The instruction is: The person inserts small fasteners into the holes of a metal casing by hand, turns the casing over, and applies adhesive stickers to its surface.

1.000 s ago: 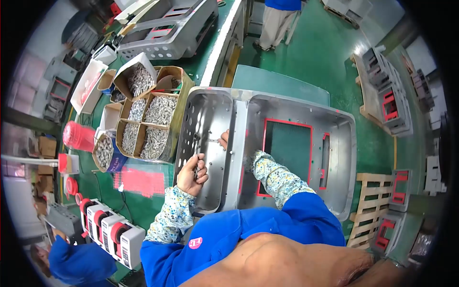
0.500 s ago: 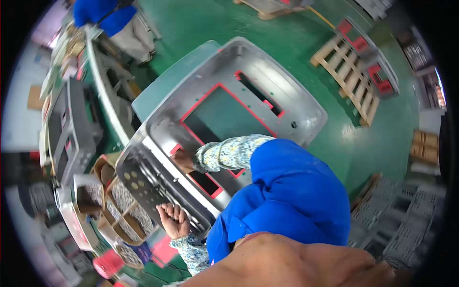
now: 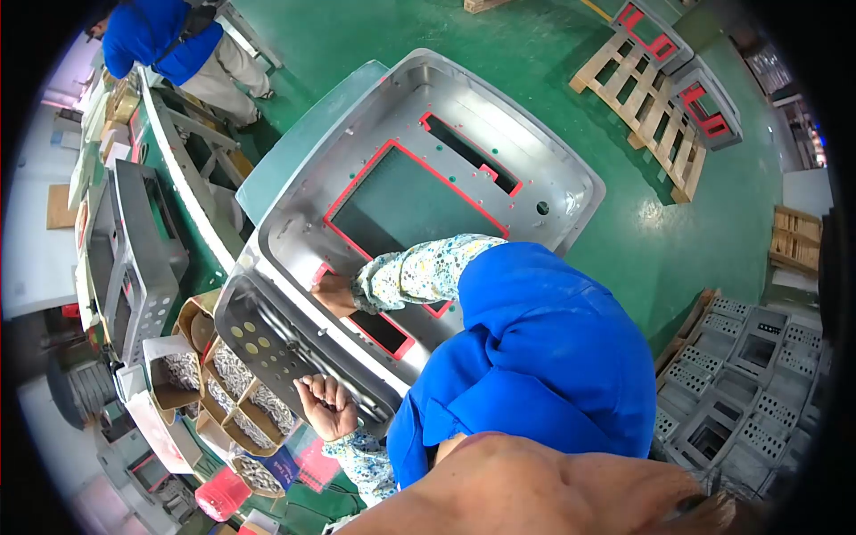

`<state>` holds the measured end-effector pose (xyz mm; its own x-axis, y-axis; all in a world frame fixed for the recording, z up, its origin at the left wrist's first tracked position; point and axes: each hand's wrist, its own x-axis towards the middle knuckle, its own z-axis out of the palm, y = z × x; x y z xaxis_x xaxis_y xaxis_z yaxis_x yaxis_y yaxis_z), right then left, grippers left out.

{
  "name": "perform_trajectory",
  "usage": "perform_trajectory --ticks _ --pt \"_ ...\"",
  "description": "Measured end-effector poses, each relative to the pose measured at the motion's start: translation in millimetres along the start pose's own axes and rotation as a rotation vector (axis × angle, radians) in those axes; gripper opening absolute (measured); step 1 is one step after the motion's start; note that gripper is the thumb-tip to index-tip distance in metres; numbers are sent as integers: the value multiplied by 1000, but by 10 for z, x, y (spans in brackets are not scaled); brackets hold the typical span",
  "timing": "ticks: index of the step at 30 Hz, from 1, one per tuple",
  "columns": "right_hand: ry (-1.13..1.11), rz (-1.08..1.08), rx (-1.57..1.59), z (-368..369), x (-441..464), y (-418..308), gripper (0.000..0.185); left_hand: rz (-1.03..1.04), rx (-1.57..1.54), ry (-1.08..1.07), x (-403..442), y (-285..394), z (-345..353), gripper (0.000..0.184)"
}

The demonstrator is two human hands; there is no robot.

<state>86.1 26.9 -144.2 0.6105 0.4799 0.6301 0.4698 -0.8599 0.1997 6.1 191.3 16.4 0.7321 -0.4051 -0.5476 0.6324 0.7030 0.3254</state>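
A large grey metal housing (image 3: 294, 192) with red-edged openings lies in front of me. My right hand (image 3: 333, 295) reaches into it, beside the narrow red-edged slot (image 3: 385, 333) near its wall. The fingers look closed and point down; what they hold, if anything, is hidden. My left hand (image 3: 326, 408) is palm up over the edge of a dark recessed panel (image 3: 267, 343) with round holes, joined along the housing's side. Its fingers curl inward, and I cannot make out anything in them. A large red-edged rectangular opening (image 3: 332, 221) lies beyond my right hand.
Cardboard boxes (image 3: 225, 412) of small metal parts stand at the left, near a red container (image 3: 223, 493). A person in blue (image 3: 174, 45) is at the upper left. A wooden pallet (image 3: 637, 111) carries more housings (image 3: 709, 109). Grey perforated parts (image 3: 727, 392) are stacked at the right.
The view has shifted slightly, so the housing appears a little higher and further left. Both hands keep nearly the same places and poses. More of the other person shows.
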Motion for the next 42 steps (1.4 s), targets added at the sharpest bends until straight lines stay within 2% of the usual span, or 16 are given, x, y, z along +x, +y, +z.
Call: perform_trajectory --ticks 2,3,4,6,7,9,11,12,14,16,17,18,21,22,25,42 --pt "110 272 675 -239 75 107 16 10 4 -35 0 2 4 28" --pt "-344 282 806 -402 152 221 14 13 -2 -37 3 1 15 29" --pt "-115 472 754 89 -31 -5 18 11 16 -29 2 -5 46 30" --pt "67 475 698 658 -307 -257 24 -20 17 -55 6 20 31 30" --pt "-263 406 593 636 -278 -234 26 2 42 -28 1 11 55 29" --pt "-459 487 902 -367 61 184 21 38 31 4 -27 -1 65 29" --pt "-320 415 715 -230 78 124 19 50 10 26 -19 -1 56 28" --pt "-358 237 932 -447 167 305 17 56 14 56 -22 -5 63 29" --pt "-46 594 1533 219 -85 -14 18 51 12 38 -22 0 34 29" --pt "-73 564 1326 362 -147 -58 14 69 4 62 -33 -9 61 29" --pt "-72 327 915 332 -116 0 19 75 14 82 -45 -8 96 29" --pt "-204 513 1201 252 -136 15 18 75 21 91 -48 -5 94 30" --pt "-199 389 1009 -294 189 154 25 53 -14 65 -51 9 73 29" --pt "-161 480 1299 -95 120 116 18 59 -17 78 -56 7 74 28" --pt "-177 201 742 -365 306 169 15 85 -60 87 -77 11 91 28" --pt "-197 132 731 -331 340 179 10 39 -69 79 -117 11 132 29"
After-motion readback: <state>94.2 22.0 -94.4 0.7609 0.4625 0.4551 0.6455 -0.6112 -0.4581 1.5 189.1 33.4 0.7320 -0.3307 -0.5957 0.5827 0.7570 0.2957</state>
